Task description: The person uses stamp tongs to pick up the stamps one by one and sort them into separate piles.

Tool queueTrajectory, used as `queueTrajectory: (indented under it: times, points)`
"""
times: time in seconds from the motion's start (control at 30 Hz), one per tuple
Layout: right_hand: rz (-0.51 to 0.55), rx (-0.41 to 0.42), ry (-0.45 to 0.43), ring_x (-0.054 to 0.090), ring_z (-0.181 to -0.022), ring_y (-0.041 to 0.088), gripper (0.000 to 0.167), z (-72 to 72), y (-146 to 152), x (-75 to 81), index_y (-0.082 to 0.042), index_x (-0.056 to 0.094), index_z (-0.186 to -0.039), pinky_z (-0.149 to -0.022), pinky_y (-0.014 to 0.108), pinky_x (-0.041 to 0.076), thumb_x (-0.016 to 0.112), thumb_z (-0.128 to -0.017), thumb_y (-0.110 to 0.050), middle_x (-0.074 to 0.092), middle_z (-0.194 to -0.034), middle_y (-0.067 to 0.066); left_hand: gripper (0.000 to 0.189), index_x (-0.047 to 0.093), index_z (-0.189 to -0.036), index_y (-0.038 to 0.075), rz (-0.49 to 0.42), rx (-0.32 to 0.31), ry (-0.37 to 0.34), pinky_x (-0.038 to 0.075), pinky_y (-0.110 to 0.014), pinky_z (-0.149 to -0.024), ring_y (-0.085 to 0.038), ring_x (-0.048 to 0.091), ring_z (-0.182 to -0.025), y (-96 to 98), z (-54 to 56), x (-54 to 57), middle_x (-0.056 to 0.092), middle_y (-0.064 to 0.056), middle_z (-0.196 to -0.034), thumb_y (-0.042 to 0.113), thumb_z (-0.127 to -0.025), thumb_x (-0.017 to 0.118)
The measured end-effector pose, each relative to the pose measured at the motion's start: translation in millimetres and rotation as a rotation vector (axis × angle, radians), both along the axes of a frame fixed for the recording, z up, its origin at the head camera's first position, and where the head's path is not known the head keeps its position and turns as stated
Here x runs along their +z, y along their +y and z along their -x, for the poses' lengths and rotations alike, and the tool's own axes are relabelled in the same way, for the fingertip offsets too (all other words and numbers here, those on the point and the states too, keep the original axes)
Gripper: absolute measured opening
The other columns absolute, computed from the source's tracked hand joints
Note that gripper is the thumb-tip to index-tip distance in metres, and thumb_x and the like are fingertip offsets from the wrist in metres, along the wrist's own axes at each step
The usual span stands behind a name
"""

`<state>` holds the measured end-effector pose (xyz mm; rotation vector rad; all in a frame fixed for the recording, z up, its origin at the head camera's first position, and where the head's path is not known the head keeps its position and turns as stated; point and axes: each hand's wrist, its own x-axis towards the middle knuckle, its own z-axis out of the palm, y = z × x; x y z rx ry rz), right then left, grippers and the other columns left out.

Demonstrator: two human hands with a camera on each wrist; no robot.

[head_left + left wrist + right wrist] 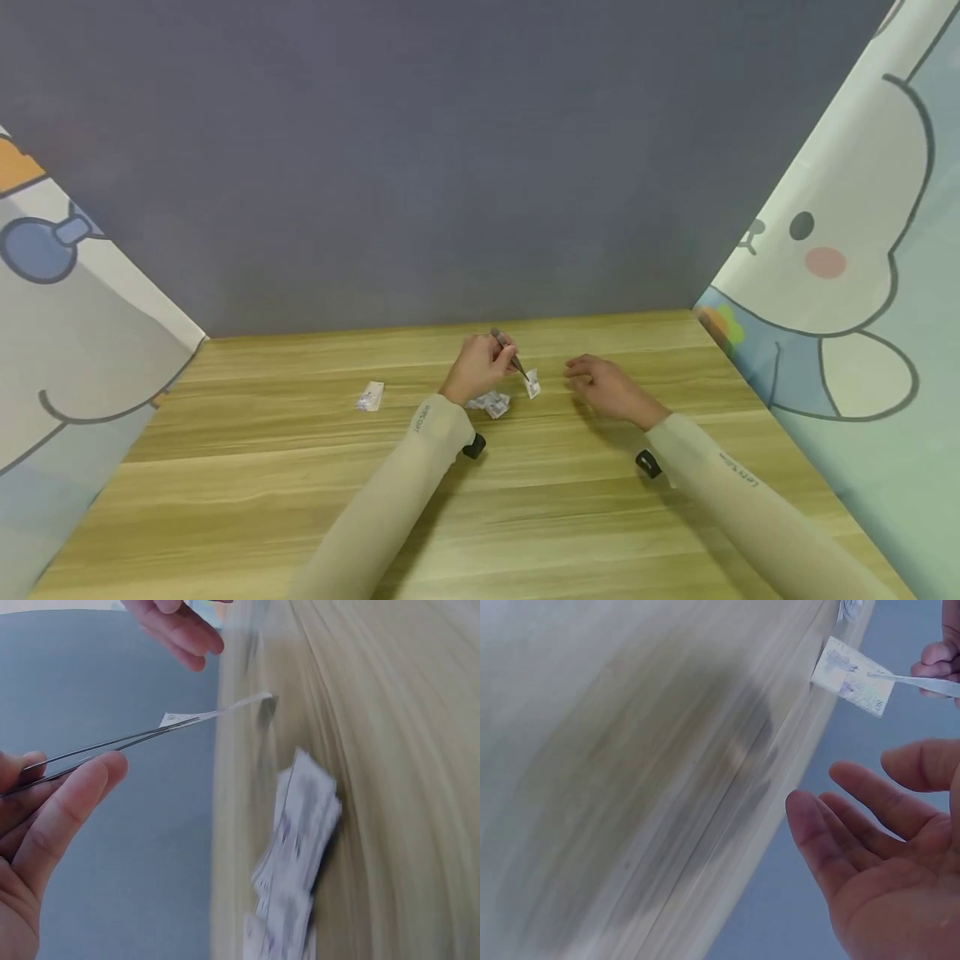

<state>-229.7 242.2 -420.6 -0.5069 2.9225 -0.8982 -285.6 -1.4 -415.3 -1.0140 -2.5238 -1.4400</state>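
Note:
My left hand [480,367] pinches a pair of tweezers [512,354] between thumb and fingers. The tweezer tips grip a small printed paper slip [853,676], held tilted above the table. Beneath and beside that hand lies a loose pile of similar paper slips [300,825], partly covered by the hand in the head view. My right hand [606,388] hovers to the right of the held slip, its fingers relaxed and slightly bent, with nothing in them. In the right wrist view its palm [900,900] faces the slip, apart from it.
Farther left on the wooden table [247,467] lies a small stack of paper slips [371,396]. A grey panel [450,167] stands along the table's far edge. Cartoon-printed sheets [847,250] flank both sides. Each wrist carries a black camera mount [474,447].

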Motion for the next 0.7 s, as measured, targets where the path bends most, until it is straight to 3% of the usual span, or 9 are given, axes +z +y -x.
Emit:
queueTrajectory:
  times: [0.17, 0.3, 0.43, 0.53, 0.6, 0.7]
  points:
    - [-0.014, -0.010, -0.019, 0.055, -0.110, 0.037, 0.029, -0.5, 3, 0.8, 0.007, 0.061, -0.119, -0.089, 0.048, 0.049, 0.050, -0.098, -0.010, 0.049, -0.132, 0.020, 0.021, 0.064, -0.104, -0.002, 0.024, 0.022, -0.071, 0.054, -0.018, -0.057, -0.023, 0.069, -0.071, 12.6, 5.4, -2.9, 0.067, -0.011, -0.080, 0.011, -0.100, 0.049]
    - [-0.030, -0.013, -0.009, 0.054, -0.112, 0.038, 0.029, -0.5, 5, 1.0, 0.006, 0.062, -0.118, -0.091, 0.048, 0.048, 0.049, -0.098, -0.010, 0.050, -0.132, 0.020, 0.023, 0.065, -0.106, -0.002, 0.062, 0.057, -0.080, 0.053, -0.020, -0.055, -0.022, 0.067, -0.069, 19.3, 9.8, -6.1, 0.067, -0.010, -0.079, 0.012, -0.100, 0.048]
    - [-0.031, -0.009, -0.016, 0.053, -0.112, 0.038, 0.029, -0.6, 6, 2.2, 0.007, 0.061, -0.119, -0.090, 0.048, 0.048, 0.048, -0.098, -0.011, 0.050, -0.131, 0.020, 0.025, 0.066, -0.109, -0.002, 0.101, 0.074, -0.068, 0.049, -0.020, -0.052, -0.014, 0.061, -0.057, 20.9, 12.5, -9.5, 0.066, -0.009, -0.073, 0.014, -0.101, 0.048]
    - [-0.025, -0.012, -0.024, 0.054, -0.111, 0.038, 0.030, -0.8, 6, 3.1, 0.007, 0.061, -0.119, -0.089, 0.048, 0.049, 0.048, -0.099, -0.011, 0.049, -0.132, 0.020, 0.024, 0.067, -0.104, 0.002, 0.132, 0.089, -0.033, 0.043, -0.021, -0.047, -0.011, 0.047, -0.045, 18.1, 13.1, -9.3, 0.060, -0.004, -0.062, 0.015, -0.101, 0.047]
    - [-0.019, -0.016, -0.025, 0.054, -0.111, 0.038, 0.030, -1.4, 6, 3.4, 0.007, 0.061, -0.119, -0.089, 0.048, 0.049, 0.048, -0.098, -0.011, 0.049, -0.132, 0.021, 0.024, 0.067, -0.102, 0.004, 0.142, 0.102, -0.002, 0.038, -0.022, -0.045, -0.010, 0.036, -0.041, 14.0, 13.0, -7.2, 0.054, 0.000, -0.056, 0.016, -0.101, 0.047]
    - [-0.013, -0.021, -0.013, 0.054, -0.112, 0.038, 0.029, -2.1, 4, 3.7, 0.008, 0.061, -0.118, -0.090, 0.048, 0.048, 0.049, -0.098, -0.010, 0.050, -0.131, 0.021, 0.025, 0.068, -0.101, 0.004, 0.144, 0.115, 0.021, 0.037, -0.022, -0.044, -0.008, 0.033, -0.039, 3.9, 12.9, -4.2, 0.053, 0.003, -0.053, 0.017, -0.101, 0.048]
